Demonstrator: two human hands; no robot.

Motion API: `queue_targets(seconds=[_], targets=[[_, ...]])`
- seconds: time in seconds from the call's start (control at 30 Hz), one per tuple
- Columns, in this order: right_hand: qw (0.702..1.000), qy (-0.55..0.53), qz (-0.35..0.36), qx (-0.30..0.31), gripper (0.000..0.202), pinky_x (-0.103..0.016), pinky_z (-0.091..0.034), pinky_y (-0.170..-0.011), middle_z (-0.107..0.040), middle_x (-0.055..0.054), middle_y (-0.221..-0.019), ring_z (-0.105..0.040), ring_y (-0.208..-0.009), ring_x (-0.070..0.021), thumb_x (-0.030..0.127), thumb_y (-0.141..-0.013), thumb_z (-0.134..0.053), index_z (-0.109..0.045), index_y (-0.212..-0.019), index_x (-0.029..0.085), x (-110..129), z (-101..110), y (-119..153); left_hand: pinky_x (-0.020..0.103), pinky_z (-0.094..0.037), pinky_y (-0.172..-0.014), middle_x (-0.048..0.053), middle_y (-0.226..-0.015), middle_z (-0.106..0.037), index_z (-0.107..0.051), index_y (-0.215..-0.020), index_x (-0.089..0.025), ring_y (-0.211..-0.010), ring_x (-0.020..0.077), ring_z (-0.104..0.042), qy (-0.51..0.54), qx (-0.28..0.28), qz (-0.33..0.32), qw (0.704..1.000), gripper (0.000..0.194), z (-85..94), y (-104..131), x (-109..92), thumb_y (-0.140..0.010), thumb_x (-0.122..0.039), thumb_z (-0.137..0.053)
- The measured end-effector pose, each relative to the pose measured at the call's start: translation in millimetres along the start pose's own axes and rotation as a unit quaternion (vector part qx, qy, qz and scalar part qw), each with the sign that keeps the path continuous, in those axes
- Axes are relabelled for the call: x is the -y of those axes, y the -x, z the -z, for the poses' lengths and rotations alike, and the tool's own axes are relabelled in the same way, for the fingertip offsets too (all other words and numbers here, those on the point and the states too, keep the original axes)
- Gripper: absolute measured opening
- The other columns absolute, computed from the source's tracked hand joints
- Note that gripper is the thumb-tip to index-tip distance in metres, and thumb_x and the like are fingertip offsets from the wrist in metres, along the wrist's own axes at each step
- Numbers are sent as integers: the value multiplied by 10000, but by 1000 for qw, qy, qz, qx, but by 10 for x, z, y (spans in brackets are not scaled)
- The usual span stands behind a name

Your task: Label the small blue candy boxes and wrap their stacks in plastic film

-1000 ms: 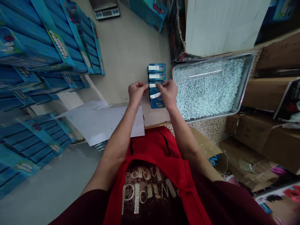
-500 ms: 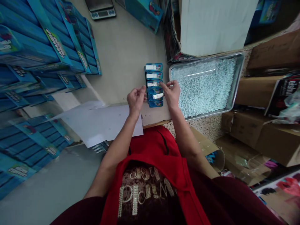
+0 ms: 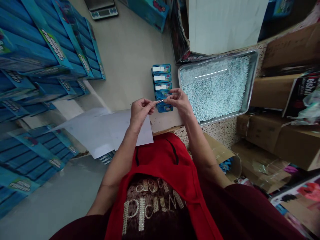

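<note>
A row of several small blue tins point(image 3: 162, 78) lies on the table in front of me. The three farthest ones each carry a white strip on top; the nearer ones show blue round marks. Over the near end of the row, a thin white strip point(image 3: 160, 101) is stretched between my hands, seen almost edge-on. My left hand point(image 3: 141, 111) pinches its left end between thumb and finger. At the other end, my right hand point(image 3: 180, 101) pinches it too. To the right of that hand stands a metal tray point(image 3: 253, 83) full of pale blue pellets point(image 3: 217, 91).
Stacks of blue display boxes point(image 3: 50, 43) fill the left side. White paper sheets point(image 3: 120, 128) lie left of my hands at the table edge. A digital scale point(image 3: 103, 13) sits at the back. A large white-sided box point(image 3: 226, 26) stands behind the tray, and brown cartons point(image 3: 277, 136) are at right.
The white strip was hanging from my right hand alone, lying flat to view. Now it is turned edge-on, and my left hand has come in to grip its left end.
</note>
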State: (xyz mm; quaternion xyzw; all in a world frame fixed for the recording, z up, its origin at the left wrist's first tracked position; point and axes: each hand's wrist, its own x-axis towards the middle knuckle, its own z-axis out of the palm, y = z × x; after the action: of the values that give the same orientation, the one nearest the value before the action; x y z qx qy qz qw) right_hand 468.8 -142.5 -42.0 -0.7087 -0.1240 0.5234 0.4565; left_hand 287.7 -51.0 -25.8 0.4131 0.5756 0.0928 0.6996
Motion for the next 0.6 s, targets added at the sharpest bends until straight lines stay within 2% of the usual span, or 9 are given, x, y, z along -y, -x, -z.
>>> queue_targets(seconds=[0.07,0.17,0.37,0.6], targets=[[1000,1,-2,-10,654,-362,-561,-738,-695,23,-818,-695,-778,-182,538,-646,-937,-517,-1063,258,-26,-12,11,191,-530,-537,30,-692,-734,-711,-799,-179,-573,108,-665,-5,-10,-6,1000,274,25,-32,-13,-797,-383,-894],[997,32,15,-70,563,-367,-553,-745,-682,22,-810,-703,-784,-192,503,-711,-884,-497,-1043,264,-89,-78,-35,183,-519,-533,27,-690,-736,-721,-802,-173,-563,101,-661,-11,-26,-10,1000,210,11,-126,-12,-824,-330,-858],[973,160,58,-159,455,-383,-532,-815,-639,61,-799,-694,-808,-191,374,-785,-828,-488,-1073,276,-158,-145,-205,181,-500,-521,15,-645,-710,-730,-784,-163,-543,102,-658,-35,-38,0,999,159,-61,-375,34,-848,-254,-842],[959,202,67,-185,431,-423,-525,-885,-672,67,-817,-698,-807,-200,321,-800,-810,-491,-1087,287,-147,-177,-247,191,-522,-544,23,-677,-722,-724,-807,-172,-572,106,-667,-24,-32,1,999,159,-78,-449,84,-853,-275,-837]])
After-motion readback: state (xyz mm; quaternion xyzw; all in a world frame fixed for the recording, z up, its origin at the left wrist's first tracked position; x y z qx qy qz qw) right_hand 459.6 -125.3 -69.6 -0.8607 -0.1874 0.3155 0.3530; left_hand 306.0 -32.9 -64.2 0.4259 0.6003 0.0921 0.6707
